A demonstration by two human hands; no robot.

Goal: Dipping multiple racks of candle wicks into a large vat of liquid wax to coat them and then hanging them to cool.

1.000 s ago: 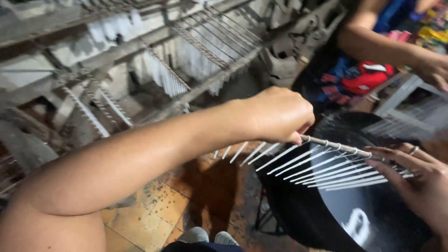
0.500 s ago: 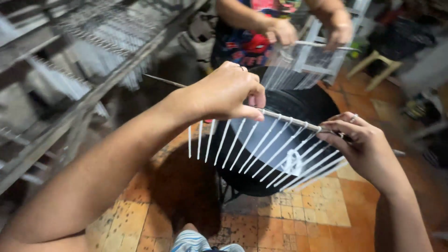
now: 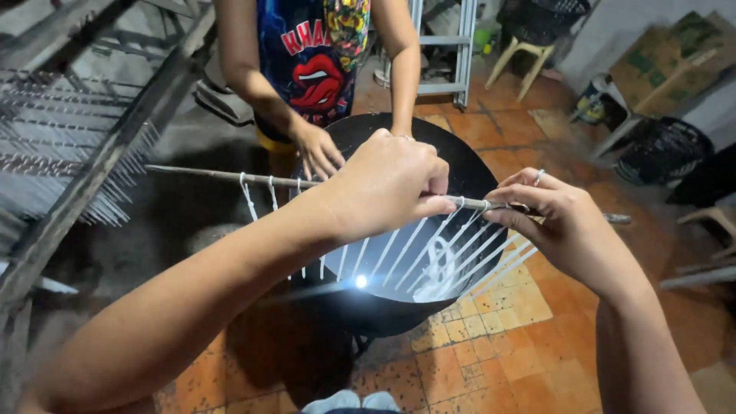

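Two hands hold a thin rod over a black pan.

Left hand (image 3: 387, 184) and right hand (image 3: 563, 222) pinch the rod (image 3: 222, 175), horizontal above the black pan (image 3: 475, 172); white candles (image 3: 406, 253), apparently thin, hang from it.

Bare forearms, ring on right hand (image 3: 571, 230)

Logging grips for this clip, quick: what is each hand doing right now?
Left hand: closed around the thin rod hung with white candles.
Right hand: fingers pinching the same rod farther along, above the black pan.
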